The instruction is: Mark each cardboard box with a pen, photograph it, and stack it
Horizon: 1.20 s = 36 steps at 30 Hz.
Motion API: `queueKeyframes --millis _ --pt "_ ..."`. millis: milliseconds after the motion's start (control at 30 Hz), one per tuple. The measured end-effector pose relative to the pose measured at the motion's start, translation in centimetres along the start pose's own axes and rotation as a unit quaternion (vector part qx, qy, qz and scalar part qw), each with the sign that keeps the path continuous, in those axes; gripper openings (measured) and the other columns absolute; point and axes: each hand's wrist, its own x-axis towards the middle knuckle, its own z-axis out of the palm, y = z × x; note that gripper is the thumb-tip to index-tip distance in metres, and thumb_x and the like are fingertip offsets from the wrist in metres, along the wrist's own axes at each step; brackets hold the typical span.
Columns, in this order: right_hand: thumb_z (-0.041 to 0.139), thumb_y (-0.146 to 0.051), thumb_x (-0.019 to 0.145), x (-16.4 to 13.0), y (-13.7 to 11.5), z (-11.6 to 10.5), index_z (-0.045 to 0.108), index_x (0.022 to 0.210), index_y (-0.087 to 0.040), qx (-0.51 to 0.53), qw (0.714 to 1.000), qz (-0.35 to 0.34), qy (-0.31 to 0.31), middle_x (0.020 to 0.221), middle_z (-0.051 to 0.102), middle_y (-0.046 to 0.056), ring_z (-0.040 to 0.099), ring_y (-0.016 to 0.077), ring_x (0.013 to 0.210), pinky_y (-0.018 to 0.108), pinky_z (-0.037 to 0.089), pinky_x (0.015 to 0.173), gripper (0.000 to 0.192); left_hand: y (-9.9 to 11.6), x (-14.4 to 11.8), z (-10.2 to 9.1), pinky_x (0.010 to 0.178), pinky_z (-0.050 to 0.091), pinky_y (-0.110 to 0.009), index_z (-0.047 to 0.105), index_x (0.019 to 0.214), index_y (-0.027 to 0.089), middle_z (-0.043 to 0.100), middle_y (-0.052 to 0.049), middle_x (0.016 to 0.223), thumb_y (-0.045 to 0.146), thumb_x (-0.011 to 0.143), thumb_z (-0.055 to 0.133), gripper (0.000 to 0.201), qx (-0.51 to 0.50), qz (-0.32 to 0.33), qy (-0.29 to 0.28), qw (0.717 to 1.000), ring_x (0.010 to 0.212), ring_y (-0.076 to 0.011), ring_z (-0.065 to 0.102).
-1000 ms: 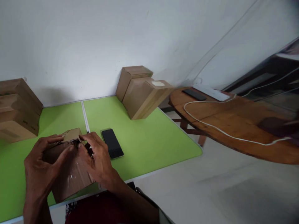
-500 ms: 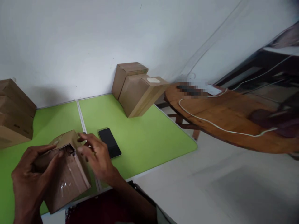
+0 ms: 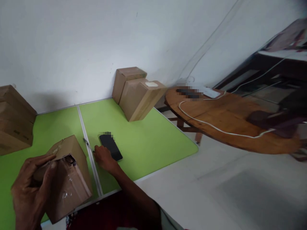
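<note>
Cardboard box (image 3: 72, 182): held in the left hand (image 3: 33, 185), tilted, at the near edge of the green table (image 3: 141, 153). Grip: left thumb presses the taped face, left fingers lie along the upper face, box pinched between them. Whether the underside rests on the tabletop cannot be told. A torn, dark hole (image 3: 71, 160) sits at the box's upper edge, just to the right of the left thumb tip.

Right hand (image 3: 104, 157): off the box, to the right of the left grip, fingers curled low over the tabletop. A slim tool (image 3: 85, 141) lies at the right fingertips, extending away to their upper left across the pale seam; whether the fingers grasp it cannot be told.

Phone (image 3: 111, 147): flat, just beyond the right hand. Beyond it, brown cartons (image 3: 136, 99) stand by the wall. More cartons (image 3: 15, 127) stand beyond the left grip. Far right of both hands: a wooden table (image 3: 230, 111) bearing a white cable (image 3: 213, 127).
</note>
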Motion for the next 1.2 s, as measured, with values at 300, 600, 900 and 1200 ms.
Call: queueKeyframes --millis 300,600,900,1200 --pt "0.074 -0.067 0.102 -5.8 -3.1 -3.3 0.072 0.108 -0.025 0.551 0.784 -0.264 0.110 0.087 0.081 0.004 0.078 0.0207 0.067 0.033 0.063 0.058 0.042 -0.1 0.5 0.2 0.096 0.056 -0.042 0.084 0.113 0.033 0.079 -0.001 0.111 0.049 0.105 0.071 0.023 0.004 0.034 -0.023 0.999 0.106 -0.0243 0.073" --pt "0.073 -0.015 0.101 -8.1 -6.5 -2.9 0.082 0.112 -0.030 0.388 0.783 -0.419 0.247 0.095 0.086 0.004 0.079 0.0230 0.083 0.037 0.068 0.073 0.021 0.1 0.2 0.4 0.093 0.057 -0.034 0.082 0.114 0.031 0.079 0.002 0.111 0.039 0.109 0.063 0.020 0.003 0.062 -0.016 0.998 0.106 -0.0185 0.074" --pt "0.068 -0.011 0.097 -9.3 -5.5 -4.1 0.076 0.095 -0.025 0.350 0.812 -0.415 0.215 0.081 0.076 0.000 0.072 0.0171 0.072 0.029 0.060 0.068 0.016 -0.1 0.0 0.5 0.094 0.056 -0.034 0.080 0.113 0.029 0.079 0.001 0.110 0.035 0.110 0.062 0.020 0.013 0.082 -0.006 0.996 0.106 -0.0177 0.074" --pt "0.050 -0.042 0.118 -5.2 -2.6 -6.7 0.067 0.100 -0.022 0.339 0.892 -0.207 0.215 0.083 0.070 0.000 0.057 0.0129 0.061 0.025 0.046 0.059 0.031 -0.1 0.1 0.7 0.094 0.056 -0.034 0.081 0.114 0.028 0.079 0.001 0.110 0.037 0.110 0.063 0.021 0.006 0.078 0.001 0.997 0.106 -0.0180 0.074"
